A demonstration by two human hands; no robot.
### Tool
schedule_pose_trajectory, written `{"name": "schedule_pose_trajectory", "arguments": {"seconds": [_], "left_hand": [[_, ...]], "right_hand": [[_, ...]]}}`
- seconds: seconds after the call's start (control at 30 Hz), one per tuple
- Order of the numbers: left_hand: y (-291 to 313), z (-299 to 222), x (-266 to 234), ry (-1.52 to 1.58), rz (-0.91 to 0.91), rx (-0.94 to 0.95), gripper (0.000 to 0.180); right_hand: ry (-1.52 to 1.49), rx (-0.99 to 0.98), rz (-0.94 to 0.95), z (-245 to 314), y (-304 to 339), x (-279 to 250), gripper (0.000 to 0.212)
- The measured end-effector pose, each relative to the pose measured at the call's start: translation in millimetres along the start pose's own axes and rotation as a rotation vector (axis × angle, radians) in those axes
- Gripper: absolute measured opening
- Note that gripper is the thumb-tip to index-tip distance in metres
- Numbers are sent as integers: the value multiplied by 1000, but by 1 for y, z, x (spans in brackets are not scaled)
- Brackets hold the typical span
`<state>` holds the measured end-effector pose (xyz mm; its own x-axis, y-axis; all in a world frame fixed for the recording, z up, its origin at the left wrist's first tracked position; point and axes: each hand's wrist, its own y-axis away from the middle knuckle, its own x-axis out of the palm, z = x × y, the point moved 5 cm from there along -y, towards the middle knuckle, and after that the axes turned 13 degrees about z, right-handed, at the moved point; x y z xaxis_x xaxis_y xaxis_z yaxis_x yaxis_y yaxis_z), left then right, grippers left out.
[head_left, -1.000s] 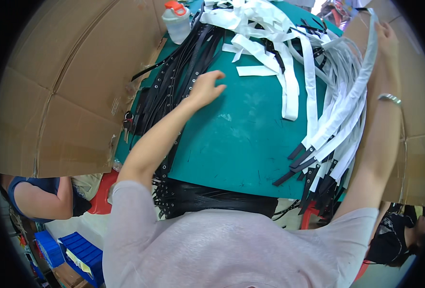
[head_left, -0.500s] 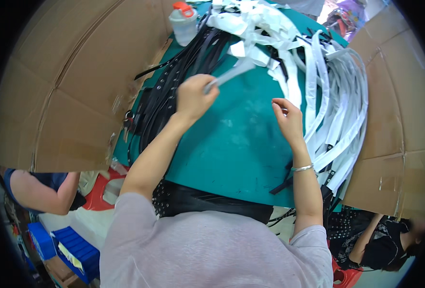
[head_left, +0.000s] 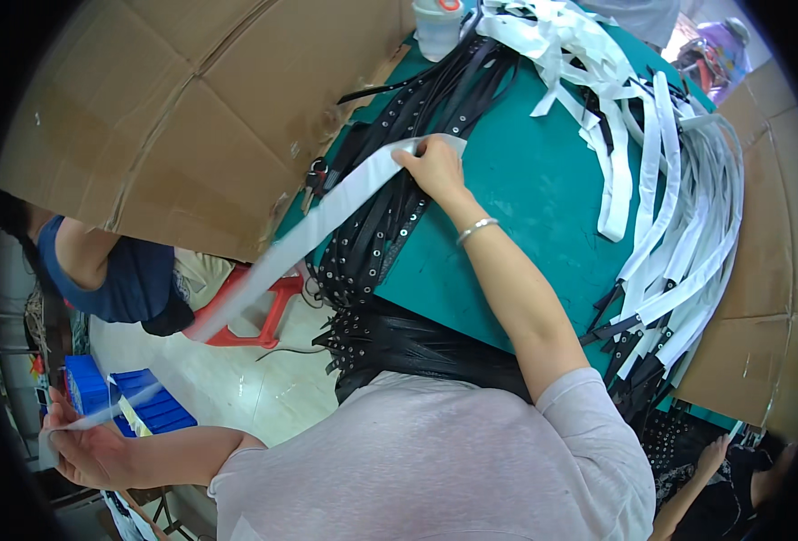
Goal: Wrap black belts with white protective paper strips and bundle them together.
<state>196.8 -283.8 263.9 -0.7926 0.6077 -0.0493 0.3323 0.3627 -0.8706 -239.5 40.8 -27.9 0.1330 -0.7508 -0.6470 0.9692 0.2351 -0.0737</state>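
My right hand [head_left: 439, 171], with a silver bangle on its wrist, pinches one end of a long white strip [head_left: 327, 212] above the black straps. From there the strip slants down to the left, past the table edge, and blurs at its far end. My left hand [head_left: 88, 451] is stretched far out at the lower left, its fingers closed on a thin whitish strip [head_left: 110, 412]. Whether both strips are one piece I cannot tell. Black straps with metal eyelets [head_left: 372, 225] lie in a bundle under and beside my right hand.
White strips [head_left: 552, 36] are heaped at the table's far side. White-covered straps [head_left: 696, 207] hang together at the right. Cardboard walls [head_left: 209, 117] flank the green table [head_left: 525, 225]. A lidded tub [head_left: 437, 34], keys [head_left: 314, 176], red stool [head_left: 268, 316], blue bins [head_left: 151, 401] and two people show.
My left hand has swung from over the table to the lower left. My right hand has crossed leftward to the black straps and now holds the white strip. The view has shifted.
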Motion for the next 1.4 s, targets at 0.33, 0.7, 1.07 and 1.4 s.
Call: {"name": "schedule_pose_trajectory", "arguments": {"seconds": [0.33, 0.7, 1.07, 1.4], "left_hand": [[-31, 9, -50, -44, -64, -83, 15], [114, 60, 285, 337, 1211, -961, 10], [244, 50, 404, 911, 1250, -1305, 20], [250, 38, 395, 768, 1120, -1126, 21]], "right_hand": [[-284, 77, 179, 1, 20, 30, 47], [-350, 265, 450, -87, 63, -51, 30], [-1124, 82, 306, -12, 163, -157, 23], [-928, -38, 12, 11, 179, -152, 26]]}}
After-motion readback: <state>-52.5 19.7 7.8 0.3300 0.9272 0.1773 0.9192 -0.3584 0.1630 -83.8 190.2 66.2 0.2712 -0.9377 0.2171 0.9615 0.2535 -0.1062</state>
